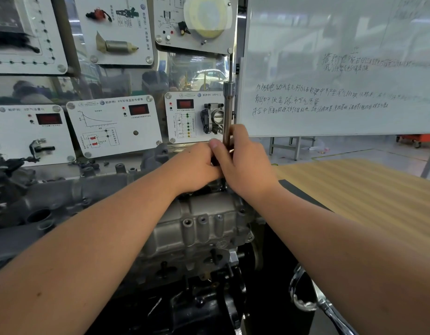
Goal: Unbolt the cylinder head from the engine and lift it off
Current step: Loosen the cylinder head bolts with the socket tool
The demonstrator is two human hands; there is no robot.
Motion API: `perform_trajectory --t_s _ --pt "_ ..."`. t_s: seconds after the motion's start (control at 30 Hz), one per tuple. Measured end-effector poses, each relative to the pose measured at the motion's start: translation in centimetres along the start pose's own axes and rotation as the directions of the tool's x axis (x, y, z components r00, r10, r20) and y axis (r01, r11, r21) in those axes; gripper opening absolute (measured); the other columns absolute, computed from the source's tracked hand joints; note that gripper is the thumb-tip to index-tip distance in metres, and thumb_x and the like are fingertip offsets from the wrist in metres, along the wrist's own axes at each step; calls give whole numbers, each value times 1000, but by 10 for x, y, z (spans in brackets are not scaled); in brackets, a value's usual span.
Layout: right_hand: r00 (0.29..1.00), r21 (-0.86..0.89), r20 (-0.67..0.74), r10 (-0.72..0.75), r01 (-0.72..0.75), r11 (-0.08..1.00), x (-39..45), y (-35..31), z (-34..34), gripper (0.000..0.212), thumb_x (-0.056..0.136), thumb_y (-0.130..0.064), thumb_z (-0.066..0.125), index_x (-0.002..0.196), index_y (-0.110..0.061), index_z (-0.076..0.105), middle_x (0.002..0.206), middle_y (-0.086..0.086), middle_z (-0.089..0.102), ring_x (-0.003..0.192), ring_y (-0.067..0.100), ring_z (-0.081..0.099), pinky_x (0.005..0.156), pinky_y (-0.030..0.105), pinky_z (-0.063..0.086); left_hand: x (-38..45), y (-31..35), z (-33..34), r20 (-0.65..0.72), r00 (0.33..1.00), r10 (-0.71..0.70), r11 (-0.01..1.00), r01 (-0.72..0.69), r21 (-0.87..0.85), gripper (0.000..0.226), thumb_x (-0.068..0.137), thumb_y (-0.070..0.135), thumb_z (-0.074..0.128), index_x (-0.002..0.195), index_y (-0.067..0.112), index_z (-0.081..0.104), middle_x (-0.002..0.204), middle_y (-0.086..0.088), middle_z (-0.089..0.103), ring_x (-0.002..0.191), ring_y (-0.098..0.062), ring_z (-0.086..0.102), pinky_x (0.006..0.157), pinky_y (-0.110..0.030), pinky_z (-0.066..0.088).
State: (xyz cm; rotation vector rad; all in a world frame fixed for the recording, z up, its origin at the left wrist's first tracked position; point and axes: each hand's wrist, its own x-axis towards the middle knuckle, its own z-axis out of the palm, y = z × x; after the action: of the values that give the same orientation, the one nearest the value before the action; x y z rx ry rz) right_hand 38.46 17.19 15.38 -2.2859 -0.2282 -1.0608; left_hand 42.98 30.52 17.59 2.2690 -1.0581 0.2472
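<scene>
The grey aluminium cylinder head (197, 223) sits on the dark engine (204, 305) in the lower centre. A long steel socket extension (227, 110) stands upright over the far top edge of the head. My right hand (243, 160) is wrapped around its lower shaft. My left hand (197, 165) presses against the right one and grips the same shaft from the left. The tool's lower tip and the bolt under it are hidden by my fingers.
Training panels with sensors and red displays (112, 126) stand close behind the engine. A whiteboard (342, 68) hangs at the right. A wooden table (366, 189) lies right of the engine. A chrome ratchet handle (313, 301) lies at the lower right. An intake manifold (40, 204) stretches left.
</scene>
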Motion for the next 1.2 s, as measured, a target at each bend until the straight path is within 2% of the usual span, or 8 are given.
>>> perform_trajectory --t_s 0.23,0.3,0.57,0.7,0.8,0.97,1.03,1.2 --pt "999 -15 -17 29 -29 999 1 0 1 41 107 -34 44 70 -27 30 59 -6 43 52 7 41 47 25 23 -2 0 1 20 1000 9 996 -7 -89 29 99 13 55 80 35 58 59 21 65 51 3 59 49 -18 46" --pt "999 -35 -12 32 -32 999 2 0 1 40 108 -34 41 70 -25 33 60 -6 43 54 6 41 48 22 22 -3 0 0 37 999 11 994 -6 -111 28 101 14 55 83 35 59 61 15 67 53 -2 61 52 -25 49" --pt "1000 21 10 -20 20 1000 -1 -1 -2 28 104 -40 51 90 -19 39 66 -5 51 60 11 52 49 29 36 1 0 0 21 1000 8 999 -7 -44 40 89 8 57 76 46 60 60 13 64 48 -3 50 45 -17 38" --pt "1000 18 -4 22 -21 1000 0 -1 -1 38 106 -34 47 73 -27 31 61 -4 46 55 12 45 49 33 29 -1 -1 1 8 999 50 996 -49 -77 36 95 10 57 76 41 57 60 29 62 49 7 54 47 -8 38" --pt "999 19 -25 48 -48 999 1 0 -1 41 108 -33 43 69 -26 32 60 -5 44 55 10 42 49 28 25 -1 -4 3 31 999 34 992 -30 -126 23 101 17 56 88 35 60 65 20 67 54 1 61 53 -19 49" --pt "1000 11 13 -1 1 1000 0 -1 0 27 107 -35 43 84 -21 42 64 -10 47 60 7 47 54 33 27 -1 -3 -1 -5 999 37 995 -37 -90 33 94 12 61 77 39 57 62 24 65 51 4 56 49 -12 39" --pt "1000 27 18 -15 15 1000 0 -1 0 22 105 -39 48 94 -21 41 68 -12 50 62 9 51 52 29 32 2 -4 -1 -11 1000 8 999 -8 -44 31 90 11 61 76 37 58 62 11 67 49 0 55 46 -16 41" --pt "1000 -4 1 1 -1 1000 0 0 0 28 107 -32 46 85 -16 39 62 -7 45 56 9 44 49 31 25 2 -6 2 -16 1000 10 998 -11 -68 27 92 12 61 76 33 57 53 14 62 43 2 50 44 -13 37"
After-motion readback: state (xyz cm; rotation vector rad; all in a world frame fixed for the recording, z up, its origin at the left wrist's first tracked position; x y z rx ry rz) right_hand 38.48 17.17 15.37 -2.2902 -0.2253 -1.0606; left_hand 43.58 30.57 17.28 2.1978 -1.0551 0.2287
